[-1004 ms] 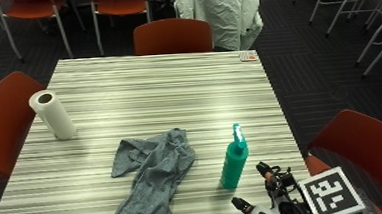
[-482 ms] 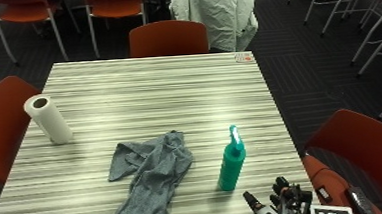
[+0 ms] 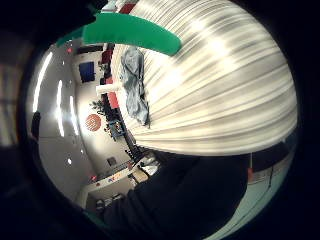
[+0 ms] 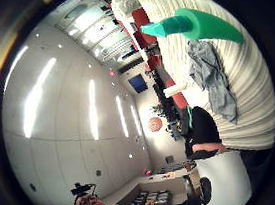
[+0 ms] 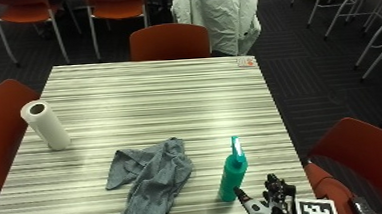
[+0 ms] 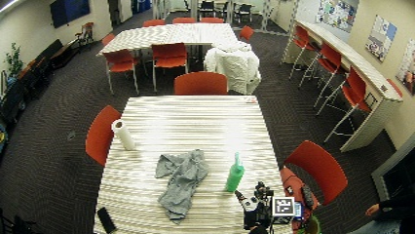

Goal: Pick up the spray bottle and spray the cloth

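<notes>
The green spray bottle [image 5: 233, 177] stands upright on the striped table [image 5: 151, 104], near its front right edge. A crumpled grey cloth [image 5: 152, 179] lies flat just left of it. My gloved right hand [image 5: 267, 205] is low at the table's edge, just right of the bottle's base, with its fingers spread and holding nothing. No contact with the bottle shows. Both palm views show the bottle [image 3: 135, 32] [image 4: 198, 24] close by, with the cloth [image 3: 135, 85] [image 4: 212, 78] beyond it on the table.
A paper towel roll [image 5: 45, 125] stands at the table's left side. A small card [image 5: 245, 61] lies at the far right corner. Red chairs [image 5: 360, 151] ring the table, one just right of my hand. A dark flat object [image 6: 105, 219] lies at the front left corner.
My hand has turned beside the bottle's base, its fingers now pointing up and spread. The outside picture has shifted a little. Bottle and cloth stay in place.
</notes>
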Motion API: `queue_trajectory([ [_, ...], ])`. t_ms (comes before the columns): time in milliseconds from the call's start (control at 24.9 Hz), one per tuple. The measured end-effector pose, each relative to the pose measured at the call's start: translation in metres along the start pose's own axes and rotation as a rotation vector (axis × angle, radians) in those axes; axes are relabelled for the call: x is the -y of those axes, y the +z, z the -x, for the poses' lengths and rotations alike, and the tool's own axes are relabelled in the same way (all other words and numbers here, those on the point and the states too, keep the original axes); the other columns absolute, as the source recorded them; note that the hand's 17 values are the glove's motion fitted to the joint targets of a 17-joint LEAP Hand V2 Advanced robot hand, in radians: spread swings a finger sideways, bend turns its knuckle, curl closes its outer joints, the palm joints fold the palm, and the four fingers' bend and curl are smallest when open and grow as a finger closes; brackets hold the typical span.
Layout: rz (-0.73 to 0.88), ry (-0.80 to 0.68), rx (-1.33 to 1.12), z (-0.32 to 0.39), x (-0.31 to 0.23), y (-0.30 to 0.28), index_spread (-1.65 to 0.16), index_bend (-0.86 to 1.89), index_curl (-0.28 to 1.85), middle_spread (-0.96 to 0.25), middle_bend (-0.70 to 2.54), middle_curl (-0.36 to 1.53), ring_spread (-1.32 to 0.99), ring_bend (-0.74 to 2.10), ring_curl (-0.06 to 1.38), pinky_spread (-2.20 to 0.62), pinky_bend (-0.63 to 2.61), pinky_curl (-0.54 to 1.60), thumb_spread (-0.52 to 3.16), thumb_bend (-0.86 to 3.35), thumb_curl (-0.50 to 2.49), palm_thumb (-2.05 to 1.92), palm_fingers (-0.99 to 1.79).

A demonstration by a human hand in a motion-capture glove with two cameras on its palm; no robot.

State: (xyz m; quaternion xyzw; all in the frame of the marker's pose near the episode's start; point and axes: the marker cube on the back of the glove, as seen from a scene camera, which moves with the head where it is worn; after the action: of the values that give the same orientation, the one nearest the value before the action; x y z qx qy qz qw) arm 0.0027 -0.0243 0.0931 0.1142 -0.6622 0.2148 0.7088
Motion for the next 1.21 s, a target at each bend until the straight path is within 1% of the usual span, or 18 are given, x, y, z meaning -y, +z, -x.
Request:
queue_trajectory([
  [241, -0.036, 0.000, -0.023, -0.014, 0.021, 0.012, -0.35, 0.13, 0.22, 0.01, 0.20, 0.31, 0.11, 0.41, 0.30, 0.16, 0.55, 0.35, 1.00, 0.02, 0.49, 0.84, 0.12],
  [562, -0.055, -0.058, -0.067, -0.019, 0.041, 0.028, -0.36, 0.14, 0.22, 0.00, 0.20, 0.32, 0.10, 0.41, 0.31, 0.17, 0.52, 0.35, 1.01, -0.01, 0.51, 0.86, 0.11],
  [844, -0.094, -0.098, -0.069, -0.002, 0.050, 0.025, -0.36, 0.14, 0.23, -0.01, 0.20, 0.33, 0.10, 0.41, 0.31, 0.17, 0.51, 0.34, 1.00, -0.01, 0.52, 0.88, 0.11],
  [1085, -0.105, -0.114, -0.095, -0.007, 0.055, 0.023, -0.36, 0.14, 0.23, -0.03, 0.20, 0.34, 0.09, 0.41, 0.32, 0.17, 0.50, 0.34, 0.99, -0.01, 0.53, 0.92, 0.12],
  [1205, -0.126, -0.119, -0.087, -0.005, 0.057, 0.020, -0.36, 0.19, 0.25, -0.05, 0.19, 0.34, 0.08, 0.39, 0.31, 0.17, 0.47, 0.33, 0.98, -0.01, 0.54, 0.94, 0.15],
])
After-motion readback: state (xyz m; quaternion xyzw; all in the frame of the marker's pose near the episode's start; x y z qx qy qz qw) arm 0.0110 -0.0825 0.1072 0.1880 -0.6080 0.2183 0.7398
